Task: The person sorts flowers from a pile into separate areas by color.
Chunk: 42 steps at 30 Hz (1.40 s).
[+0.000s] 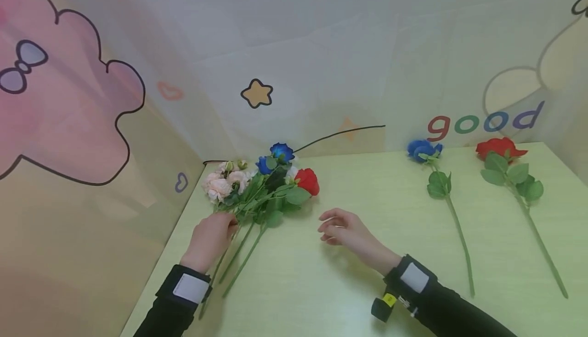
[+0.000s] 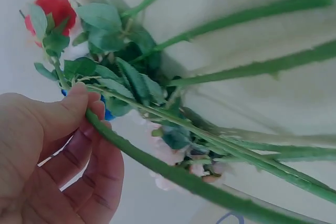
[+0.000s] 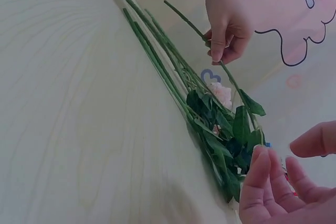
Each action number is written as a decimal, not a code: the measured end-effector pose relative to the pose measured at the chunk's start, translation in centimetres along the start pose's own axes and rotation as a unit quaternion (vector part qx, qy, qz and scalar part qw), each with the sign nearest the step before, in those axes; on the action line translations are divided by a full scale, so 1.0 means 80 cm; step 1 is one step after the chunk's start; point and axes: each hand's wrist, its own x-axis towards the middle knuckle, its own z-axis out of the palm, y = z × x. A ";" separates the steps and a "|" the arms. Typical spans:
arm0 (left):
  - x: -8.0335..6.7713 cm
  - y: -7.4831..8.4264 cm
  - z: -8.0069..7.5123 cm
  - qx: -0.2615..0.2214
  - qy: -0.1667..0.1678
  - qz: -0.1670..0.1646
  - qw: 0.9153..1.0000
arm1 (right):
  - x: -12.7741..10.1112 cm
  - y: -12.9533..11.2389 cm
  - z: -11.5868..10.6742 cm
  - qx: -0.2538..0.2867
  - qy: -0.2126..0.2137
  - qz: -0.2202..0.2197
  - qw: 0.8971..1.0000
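From the head view, the left hand (image 1: 212, 237) is gripping a stem of the bunch of flowers (image 1: 262, 184), which is lying at the back left of the bench (image 1: 321, 286) with its stems trailing toward the person. The right hand (image 1: 344, 230) is hovering just right of the bunch, fingers loosely curled and holding nothing. A single blue rose (image 1: 424, 150) and a single red rose (image 1: 498, 149) are lying well apart on the right. To gather well, the free hand should probably be bringing stems in parallel to those already lying there, heads level.

In the left wrist view, the thumb and fingers (image 2: 94, 171) are pinching one thorny green stem (image 2: 173, 174) while other stems are fanning out above. Holding between the thorns rather than on them looks wise.

In the right wrist view, the left hand (image 3: 226, 24) is lifting that one stem (image 3: 236, 87) slightly above the rest, which are resting on the bench. The right hand (image 3: 278, 192) is open beside the leaves; whether it is touching them is hard to tell, as the near edge is blurred. Keeping the lifted stem low should stop the leaves snagging.
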 end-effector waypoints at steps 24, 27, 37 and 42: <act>0.051 0.085 0.007 -0.333 -0.109 -0.007 0.937 | -0.022 0.023 -0.045 -0.006 -0.010 -0.014 1.000; 0.056 0.098 0.010 -0.376 -0.122 -0.011 0.918 | -0.026 0.022 -0.047 -0.008 -0.007 -0.016 1.000; 0.066 0.128 0.028 -0.472 -0.142 -0.024 0.870 | -0.032 0.018 -0.049 -0.021 -0.015 -0.019 0.999; 0.072 0.139 0.041 -0.496 -0.147 -0.033 0.855 | -0.032 0.015 -0.046 -0.028 -0.024 -0.008 0.999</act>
